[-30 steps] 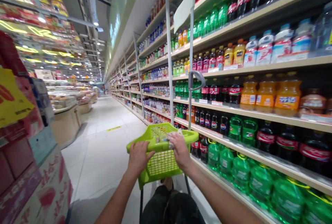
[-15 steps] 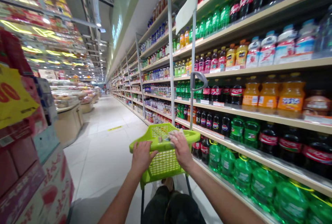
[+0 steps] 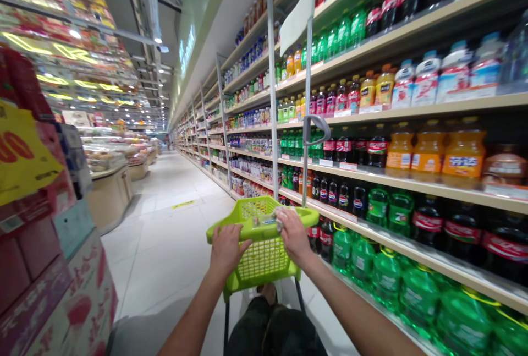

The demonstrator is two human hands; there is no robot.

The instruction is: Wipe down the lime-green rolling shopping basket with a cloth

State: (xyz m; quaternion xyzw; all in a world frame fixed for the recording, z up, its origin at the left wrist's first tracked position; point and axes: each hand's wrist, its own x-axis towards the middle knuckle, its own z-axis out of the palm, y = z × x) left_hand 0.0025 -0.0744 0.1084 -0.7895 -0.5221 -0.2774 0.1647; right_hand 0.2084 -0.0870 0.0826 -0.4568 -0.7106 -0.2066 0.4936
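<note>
A lime-green plastic shopping cart (image 3: 264,259) stands right in front of me, its basket sides a lattice. My left hand (image 3: 227,247) is closed over the left part of its handle bar (image 3: 251,229), thumb pointing right. Farther right along the same bar, my right hand (image 3: 293,234) presses down a crumpled whitish cloth (image 3: 280,216), partly hidden under the fingers. A grey pole (image 3: 307,81) rises behind the bar's right end, with a looped grey grip (image 3: 317,129) and a blank white sign (image 3: 297,12) on top.
Shelves of drink bottles (image 3: 342,246) run close along the right side and far down the aisle. At left, stacked cartons (image 3: 70,312) carry a yellow price sign (image 3: 25,152). Display counters (image 3: 109,191) stand beyond, along the pale tiled floor (image 3: 160,246).
My right hand has slid slightly to the right along the handle bar with the cloth, baring more of the bar's middle. The left hand and the cart stay put.
</note>
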